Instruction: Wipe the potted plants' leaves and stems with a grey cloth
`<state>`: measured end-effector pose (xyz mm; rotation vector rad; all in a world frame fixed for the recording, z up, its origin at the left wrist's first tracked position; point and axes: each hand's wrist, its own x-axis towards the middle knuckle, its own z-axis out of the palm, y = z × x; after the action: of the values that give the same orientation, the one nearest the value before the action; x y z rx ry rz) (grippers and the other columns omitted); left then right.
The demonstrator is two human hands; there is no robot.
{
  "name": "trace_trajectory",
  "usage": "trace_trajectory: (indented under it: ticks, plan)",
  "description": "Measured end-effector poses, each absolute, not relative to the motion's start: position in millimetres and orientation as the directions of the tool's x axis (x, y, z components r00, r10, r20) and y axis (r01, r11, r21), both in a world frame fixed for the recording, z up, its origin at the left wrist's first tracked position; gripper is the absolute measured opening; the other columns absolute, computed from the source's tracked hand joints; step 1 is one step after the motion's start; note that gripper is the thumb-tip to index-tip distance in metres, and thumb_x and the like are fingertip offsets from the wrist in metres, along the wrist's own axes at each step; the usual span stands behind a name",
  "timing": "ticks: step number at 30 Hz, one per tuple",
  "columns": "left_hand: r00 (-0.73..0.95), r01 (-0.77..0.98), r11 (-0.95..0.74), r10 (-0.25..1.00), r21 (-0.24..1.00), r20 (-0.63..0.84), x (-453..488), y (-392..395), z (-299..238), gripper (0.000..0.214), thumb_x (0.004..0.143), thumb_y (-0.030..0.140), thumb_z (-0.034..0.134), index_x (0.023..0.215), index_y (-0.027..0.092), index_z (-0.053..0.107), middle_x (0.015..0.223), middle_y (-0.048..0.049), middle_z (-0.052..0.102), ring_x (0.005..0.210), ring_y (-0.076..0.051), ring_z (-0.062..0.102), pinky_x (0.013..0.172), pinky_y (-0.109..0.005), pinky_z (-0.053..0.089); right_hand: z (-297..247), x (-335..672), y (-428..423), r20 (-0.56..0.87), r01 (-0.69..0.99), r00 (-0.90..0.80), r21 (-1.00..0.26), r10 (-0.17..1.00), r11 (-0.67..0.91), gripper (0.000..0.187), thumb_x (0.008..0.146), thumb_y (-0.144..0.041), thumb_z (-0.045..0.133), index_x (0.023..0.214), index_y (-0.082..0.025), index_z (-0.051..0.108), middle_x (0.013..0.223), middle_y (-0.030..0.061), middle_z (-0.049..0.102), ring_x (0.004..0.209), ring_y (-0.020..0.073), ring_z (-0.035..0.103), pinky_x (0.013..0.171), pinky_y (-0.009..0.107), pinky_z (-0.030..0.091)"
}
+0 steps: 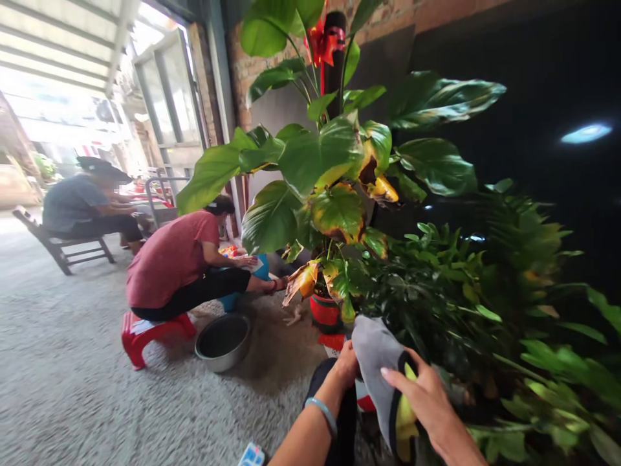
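Both of my hands hold a grey work glove (376, 362) with a black band and yellow lining at its cuff, low in the middle of the view. My left hand (345, 366) grips the glove's left edge; a pale bangle sits on that wrist. My right hand (424, 395) pinches the yellow cuff, its fingers curled over the cloth. Right behind the glove stands a large-leaved plant (320, 168) with yellowing, browned leaves in a red pot (324, 310).
Dense low green foliage (485, 304) fills the right side. A person in a red shirt (174, 262) crouches on a red stool (140, 333) beside a metal bowl (223, 341). Another person (82, 204) sits on a wooden chair at far left. The floor is grey carpet.
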<state>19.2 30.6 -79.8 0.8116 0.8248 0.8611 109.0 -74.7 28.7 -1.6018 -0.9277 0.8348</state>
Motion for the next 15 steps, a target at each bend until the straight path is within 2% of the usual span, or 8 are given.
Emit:
trace_trajectory:
  ticks: [3, 7, 9, 13, 15]
  plan:
    - [0.446, -0.294, 0.411, 0.857, 0.863, -0.257, 15.3, 30.3, -79.4, 0.014, 0.053, 0.019, 0.066, 0.066, 0.014, 0.063, 0.053, -0.0004, 0.058, 0.056, -0.014, 0.052, 0.058, -0.027, 0.042, 53.5, 108.5, -83.2, 0.030, 0.125, 0.498, -0.991, 0.867, -0.038, 0.057, 0.045, -0.046, 0.074, 0.095, -0.019, 0.065, 0.075, 0.0047, 0.075, 0.074, 0.0302, 0.069, 0.068, 0.037, 0.052]
    - [0.484, -0.284, 0.408, 0.842, 0.868, -0.237, 15.1, 29.6, -79.3, 0.029, 0.047, 0.021, 0.067, 0.074, 0.014, 0.062, 0.051, 0.0015, 0.055, 0.048, -0.012, 0.049, 0.055, -0.029, 0.043, 77.5, 115.0, -74.7, 0.248, 0.241, 0.610, -0.963, 0.753, 0.122, 0.068, 0.048, -0.050, 0.074, 0.108, -0.020, 0.062, 0.084, 0.0041, 0.074, 0.078, 0.0276, 0.068, 0.070, 0.036, 0.052]
    - [0.474, -0.296, 0.405, 0.849, 0.865, -0.235, 16.3, 29.6, -80.1, 0.029, 0.046, 0.023, 0.068, 0.073, 0.014, 0.060, 0.052, 0.0018, 0.055, 0.048, -0.012, 0.049, 0.055, -0.028, 0.042, 67.3, 116.7, -71.2, 0.192, 0.214, 0.631, -0.974, 0.752, 0.069, 0.068, 0.046, -0.050, 0.074, 0.105, -0.020, 0.062, 0.080, 0.0036, 0.074, 0.077, 0.0284, 0.067, 0.070, 0.037, 0.052]
    - [0.464, -0.288, 0.395, 0.854, 0.872, -0.234, 16.3, 30.2, -81.2, 0.024, 0.047, 0.026, 0.069, 0.064, 0.015, 0.058, 0.051, 0.0015, 0.053, 0.049, -0.012, 0.049, 0.053, -0.026, 0.038, 37.5, 111.5, -82.4, -0.115, 0.023, 0.490, -0.989, 0.864, -0.145, 0.050, 0.043, -0.048, 0.073, 0.083, -0.019, 0.066, 0.067, 0.0049, 0.072, 0.071, 0.0301, 0.067, 0.066, 0.037, 0.052]
    - [0.463, -0.295, 0.388, 0.857, 0.874, -0.224, 14.6, 30.2, -80.4, 0.021, 0.048, 0.026, 0.068, 0.061, 0.015, 0.057, 0.050, 0.0014, 0.052, 0.050, -0.013, 0.050, 0.054, -0.027, 0.038, 39.9, 107.7, -91.1, -0.126, -0.004, 0.456, -0.990, 0.881, -0.139, 0.050, 0.043, -0.048, 0.073, 0.083, -0.018, 0.066, 0.070, 0.0060, 0.073, 0.072, 0.0300, 0.067, 0.067, 0.037, 0.052]
